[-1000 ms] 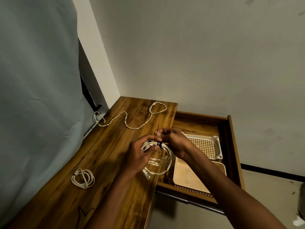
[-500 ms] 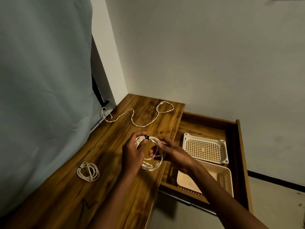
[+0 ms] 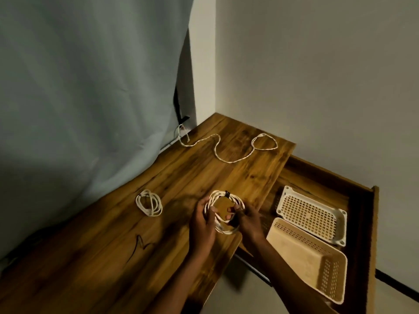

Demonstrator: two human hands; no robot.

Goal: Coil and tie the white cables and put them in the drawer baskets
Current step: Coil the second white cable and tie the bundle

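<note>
Head cam looks down at both hands holding one coiled cable (image 3: 223,211) just over the bench (image 3: 113,245), near its drawer-side edge. Left hand (image 3: 201,225) has its fingers (image 3: 209,215) curled around the left side of the loop, and the right hand (image 3: 248,223) has its fingers (image 3: 238,210) pinched around the right side, so the coil hangs between them with bare wood showing through the middle. A small black tie (image 3: 226,194) sits at the top of the loop, away from both sets of fingers, so I'd say this one is already tied.

Progress-wise: a second small coil (image 3: 149,202) lies on the bench to the left, well apart from the hands. Can't tell if it's tied. One loose cable (image 3: 226,150) snakes across the far end of the bench, not coiled yet. The open drawer (image 3: 362,211) to the right holds a white basket (image 3: 311,214) and a beige basket (image 3: 308,259), and both look empty of cables. So my guess is nothing's stored yet: the held coil goes in, then the rest.
</note>
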